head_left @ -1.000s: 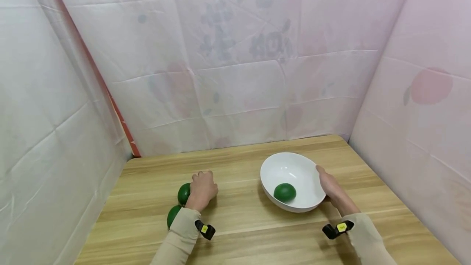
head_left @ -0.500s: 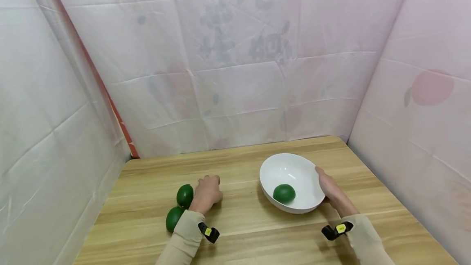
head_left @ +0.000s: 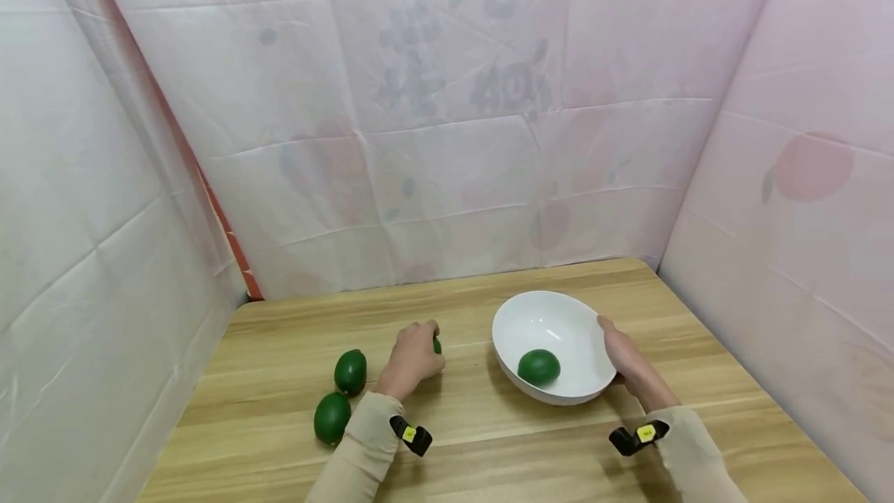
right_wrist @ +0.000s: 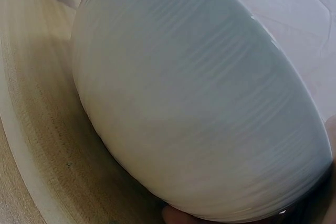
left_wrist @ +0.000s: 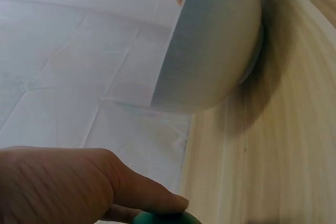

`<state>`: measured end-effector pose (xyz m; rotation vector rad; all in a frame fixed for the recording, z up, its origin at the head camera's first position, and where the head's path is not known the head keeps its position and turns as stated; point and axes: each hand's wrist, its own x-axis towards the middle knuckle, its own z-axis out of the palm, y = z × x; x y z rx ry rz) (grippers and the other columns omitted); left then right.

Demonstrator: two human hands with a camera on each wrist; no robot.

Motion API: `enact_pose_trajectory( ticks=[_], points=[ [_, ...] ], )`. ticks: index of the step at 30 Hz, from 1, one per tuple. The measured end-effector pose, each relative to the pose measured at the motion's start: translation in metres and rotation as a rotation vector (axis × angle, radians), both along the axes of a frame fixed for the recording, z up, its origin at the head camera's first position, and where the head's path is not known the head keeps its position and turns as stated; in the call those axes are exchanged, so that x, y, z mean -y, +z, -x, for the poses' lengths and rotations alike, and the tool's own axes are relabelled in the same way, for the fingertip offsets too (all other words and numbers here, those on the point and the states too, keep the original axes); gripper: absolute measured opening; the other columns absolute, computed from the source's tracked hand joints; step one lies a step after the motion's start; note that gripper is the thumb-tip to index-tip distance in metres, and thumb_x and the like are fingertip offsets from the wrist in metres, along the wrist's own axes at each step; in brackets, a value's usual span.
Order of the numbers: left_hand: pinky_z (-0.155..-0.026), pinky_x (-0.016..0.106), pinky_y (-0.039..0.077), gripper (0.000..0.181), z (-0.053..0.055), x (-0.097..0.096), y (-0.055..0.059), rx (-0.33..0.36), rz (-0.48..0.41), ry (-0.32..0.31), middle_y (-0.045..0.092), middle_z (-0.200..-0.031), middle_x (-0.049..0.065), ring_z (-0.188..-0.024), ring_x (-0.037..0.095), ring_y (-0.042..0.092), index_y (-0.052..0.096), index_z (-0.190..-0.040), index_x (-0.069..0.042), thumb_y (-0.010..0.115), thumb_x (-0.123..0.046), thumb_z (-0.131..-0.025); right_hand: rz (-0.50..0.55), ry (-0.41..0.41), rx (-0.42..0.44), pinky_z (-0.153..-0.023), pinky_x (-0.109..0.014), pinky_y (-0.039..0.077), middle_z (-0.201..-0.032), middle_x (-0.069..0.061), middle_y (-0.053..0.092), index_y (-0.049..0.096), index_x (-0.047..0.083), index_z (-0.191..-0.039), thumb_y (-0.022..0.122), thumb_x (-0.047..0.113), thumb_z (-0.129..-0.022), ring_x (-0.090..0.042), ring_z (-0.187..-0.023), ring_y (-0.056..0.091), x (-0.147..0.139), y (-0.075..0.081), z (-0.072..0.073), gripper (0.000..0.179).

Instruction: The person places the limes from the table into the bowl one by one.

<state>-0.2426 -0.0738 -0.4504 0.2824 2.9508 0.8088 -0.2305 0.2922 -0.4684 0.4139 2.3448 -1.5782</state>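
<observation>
My left hand grips a dark green oval fruit over the middle of the table; most of the fruit is hidden behind the hand. In the left wrist view, thumb and fingers close on the fruit at the bottom edge. My right hand holds the white bowl by its right side, thumb at the rim and fingers under it. The bowl tilts a little toward the left. Inside it lies one green fruit. The bowl's outer wall fills the right wrist view.
Two more green fruits, one behind the other, lie left of my left forearm. The wooden table is bordered by white printed cloth at the back and on both sides.
My left hand has moved right with the green fruit, away from the two on the table and toward the bowl. The right hand and bowl have stayed nearly still.
</observation>
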Motion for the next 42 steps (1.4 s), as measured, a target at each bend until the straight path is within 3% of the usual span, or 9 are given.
enact_pose_trajectory(
  ticks=[7,14,26,36,42],
  points=[
    [-0.066,0.035,0.044,0.045,0.004,-0.013,0.015,-0.065,-0.043,-0.050,0.067,-0.116,0.020,-0.087,0.029,0.056,0.064,-0.128,-0.004,0.067,-0.007,-0.084,-0.001,0.022,-0.029,-0.072,-0.035,0.060,-0.120,-0.027,0.063,0.023,-0.011,-0.156,0.004,0.059,-0.104,-0.014,-0.083,0.068,0.000,-0.001,-0.002,0.089],
    [-0.057,0.028,0.038,0.042,0.006,-0.027,0.030,-0.144,-0.082,-0.089,0.068,-0.106,0.015,-0.075,0.020,0.049,0.066,-0.128,-0.006,0.067,-0.012,-0.086,-0.008,0.015,-0.020,-0.073,-0.034,0.059,-0.124,-0.030,0.060,0.021,-0.010,-0.156,0.003,0.061,-0.103,-0.014,-0.084,0.067,0.000,0.001,-0.001,0.091],
    [-0.064,0.027,0.042,0.036,0.005,-0.055,0.056,-0.242,-0.060,-0.164,0.067,-0.111,0.014,-0.087,0.021,0.055,0.069,-0.122,-0.012,0.069,-0.015,-0.087,-0.002,0.018,-0.020,-0.073,-0.035,0.060,-0.127,-0.032,0.057,0.019,-0.010,-0.157,0.003,0.062,-0.103,-0.014,-0.084,0.067,0.000,0.001,0.000,0.091],
    [-0.064,0.022,0.043,0.037,0.004,-0.084,0.065,-0.237,-0.052,-0.208,0.066,-0.117,0.011,-0.095,0.020,0.056,0.068,-0.126,-0.014,0.069,-0.022,-0.090,0.014,0.016,-0.030,-0.074,-0.035,0.061,-0.132,-0.035,0.055,0.019,-0.009,-0.157,0.004,0.063,-0.103,-0.013,-0.083,0.068,-0.003,0.001,0.002,0.092],
    [-0.068,0.022,0.048,0.040,-0.001,-0.102,0.065,-0.237,-0.076,-0.210,0.066,-0.122,0.011,-0.102,0.021,0.059,0.067,-0.130,-0.014,0.070,-0.023,-0.091,0.023,0.013,-0.021,-0.074,-0.036,0.061,-0.130,-0.034,0.056,0.018,-0.009,-0.157,0.005,0.063,-0.103,-0.014,-0.083,0.068,-0.003,0.000,0.000,0.091]
  ],
)
